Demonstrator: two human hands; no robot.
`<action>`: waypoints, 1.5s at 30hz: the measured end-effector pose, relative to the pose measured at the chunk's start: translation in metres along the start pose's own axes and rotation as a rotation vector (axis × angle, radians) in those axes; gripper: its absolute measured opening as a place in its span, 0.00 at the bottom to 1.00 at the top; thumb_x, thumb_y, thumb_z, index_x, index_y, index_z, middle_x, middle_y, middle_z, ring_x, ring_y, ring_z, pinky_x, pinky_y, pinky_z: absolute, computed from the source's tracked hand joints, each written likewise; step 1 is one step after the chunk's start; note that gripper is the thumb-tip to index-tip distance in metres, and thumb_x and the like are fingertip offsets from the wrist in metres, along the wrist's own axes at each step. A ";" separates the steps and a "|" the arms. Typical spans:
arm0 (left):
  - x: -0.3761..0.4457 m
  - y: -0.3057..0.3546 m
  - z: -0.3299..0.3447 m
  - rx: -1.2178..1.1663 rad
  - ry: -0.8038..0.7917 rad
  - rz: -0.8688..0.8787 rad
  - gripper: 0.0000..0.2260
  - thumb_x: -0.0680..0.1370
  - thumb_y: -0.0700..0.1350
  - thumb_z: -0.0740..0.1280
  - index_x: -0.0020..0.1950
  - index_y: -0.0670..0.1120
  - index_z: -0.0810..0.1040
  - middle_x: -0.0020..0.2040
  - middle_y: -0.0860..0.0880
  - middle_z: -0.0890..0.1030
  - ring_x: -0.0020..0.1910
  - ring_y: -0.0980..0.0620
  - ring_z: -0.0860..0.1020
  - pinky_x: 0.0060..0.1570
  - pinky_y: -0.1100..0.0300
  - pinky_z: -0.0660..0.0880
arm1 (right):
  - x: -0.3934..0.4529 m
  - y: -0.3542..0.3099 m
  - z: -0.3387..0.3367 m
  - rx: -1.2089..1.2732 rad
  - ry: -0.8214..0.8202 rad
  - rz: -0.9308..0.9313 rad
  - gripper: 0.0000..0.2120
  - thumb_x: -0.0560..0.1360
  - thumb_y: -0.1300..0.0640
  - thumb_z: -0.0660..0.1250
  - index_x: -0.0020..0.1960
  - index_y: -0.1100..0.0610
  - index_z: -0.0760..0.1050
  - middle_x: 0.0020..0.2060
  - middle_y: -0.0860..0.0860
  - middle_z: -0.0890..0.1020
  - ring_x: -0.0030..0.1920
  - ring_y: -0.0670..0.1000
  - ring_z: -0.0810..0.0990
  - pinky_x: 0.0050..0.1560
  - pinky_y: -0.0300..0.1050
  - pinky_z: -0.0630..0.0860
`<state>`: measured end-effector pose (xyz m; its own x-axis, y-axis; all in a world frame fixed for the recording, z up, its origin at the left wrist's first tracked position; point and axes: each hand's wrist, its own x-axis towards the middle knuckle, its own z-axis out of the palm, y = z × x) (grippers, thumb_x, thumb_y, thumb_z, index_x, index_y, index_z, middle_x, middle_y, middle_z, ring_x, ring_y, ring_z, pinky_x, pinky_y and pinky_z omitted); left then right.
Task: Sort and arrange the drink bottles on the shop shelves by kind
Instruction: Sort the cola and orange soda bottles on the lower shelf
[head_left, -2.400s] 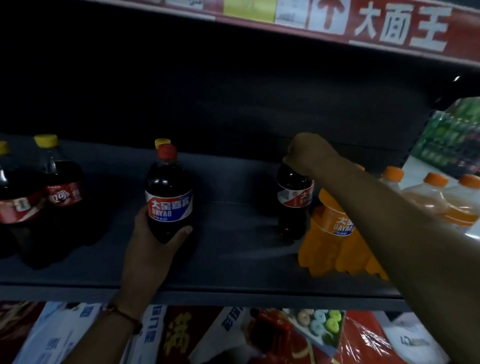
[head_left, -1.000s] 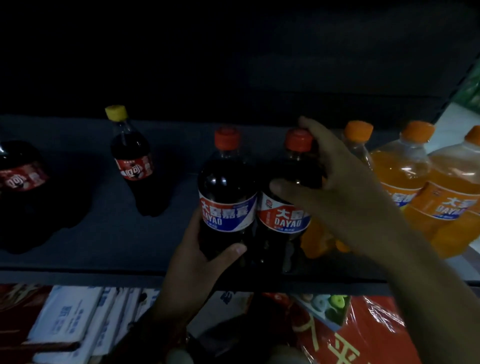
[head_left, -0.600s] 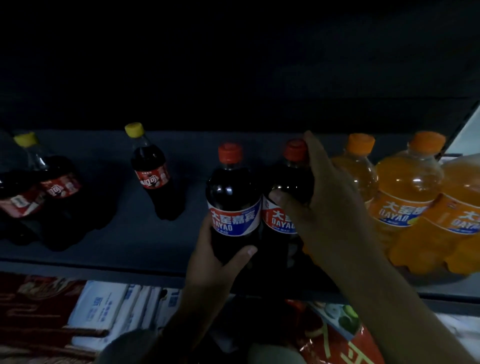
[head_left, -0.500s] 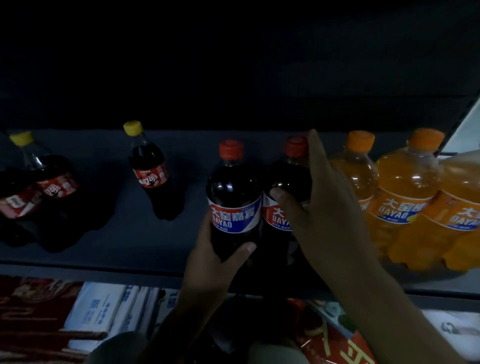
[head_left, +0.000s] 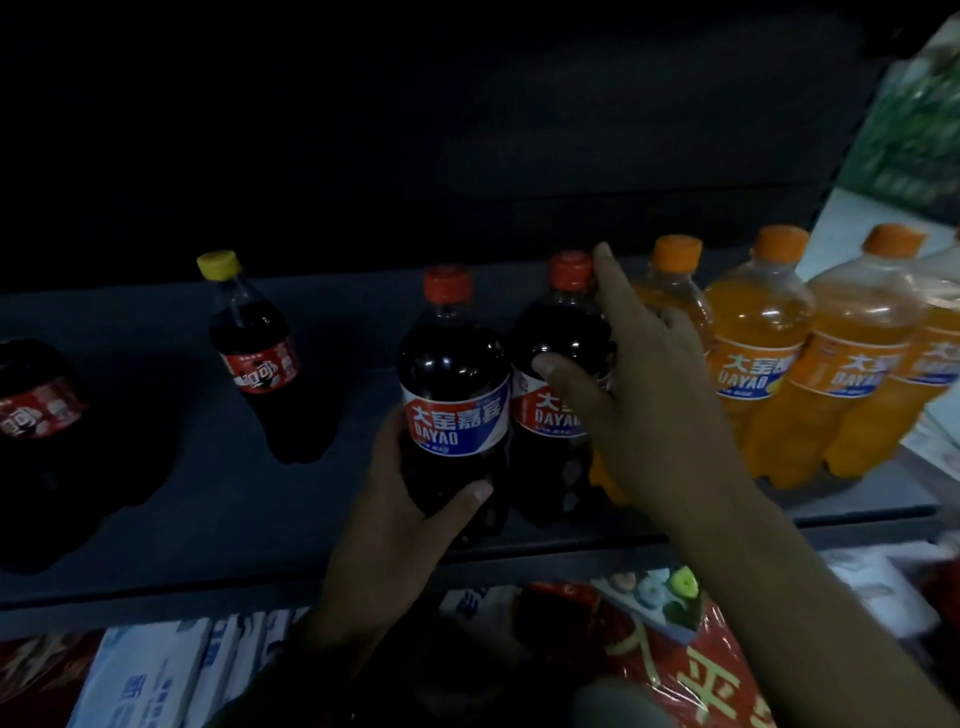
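Head view: left hand (head_left: 395, 525) grips one cola bottle (head_left: 454, 395); right hand (head_left: 639, 400), fingers spread, half-hides another (head_left: 550, 364).

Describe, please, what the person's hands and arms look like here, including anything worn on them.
Both the left hand and the right hand are bare, with no gloves and no rings that show. The right forearm is bare down to the picture's edge, with no sleeve. The left wrist lies in dim shadow, so anything worn there cannot be made out.
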<state>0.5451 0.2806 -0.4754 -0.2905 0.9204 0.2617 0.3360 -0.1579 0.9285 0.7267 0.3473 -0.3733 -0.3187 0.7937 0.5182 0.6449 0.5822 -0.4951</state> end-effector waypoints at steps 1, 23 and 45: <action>0.002 -0.003 -0.002 0.009 0.006 0.013 0.38 0.71 0.51 0.78 0.66 0.76 0.57 0.61 0.79 0.71 0.62 0.75 0.70 0.55 0.74 0.70 | 0.001 0.003 -0.003 -0.017 -0.015 0.025 0.41 0.76 0.45 0.67 0.79 0.47 0.46 0.62 0.45 0.74 0.60 0.45 0.65 0.53 0.37 0.62; 0.031 -0.016 -0.013 0.076 -0.072 0.055 0.44 0.71 0.52 0.78 0.76 0.70 0.53 0.72 0.65 0.69 0.69 0.62 0.70 0.66 0.49 0.74 | 0.006 -0.009 -0.016 -0.205 -0.103 0.015 0.47 0.71 0.52 0.74 0.79 0.42 0.47 0.66 0.48 0.73 0.49 0.37 0.72 0.42 0.26 0.65; -0.006 -0.086 -0.299 0.436 0.706 -0.024 0.35 0.73 0.51 0.76 0.74 0.51 0.63 0.68 0.52 0.73 0.67 0.53 0.73 0.62 0.58 0.73 | 0.106 -0.171 0.217 0.590 -0.172 0.178 0.22 0.73 0.48 0.72 0.63 0.51 0.70 0.59 0.50 0.78 0.62 0.53 0.76 0.54 0.46 0.75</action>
<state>0.2506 0.1815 -0.4782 -0.7474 0.4575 0.4818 0.5974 0.1453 0.7887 0.4322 0.3700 -0.3850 -0.3808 0.8755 0.2976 0.2231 0.3993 -0.8893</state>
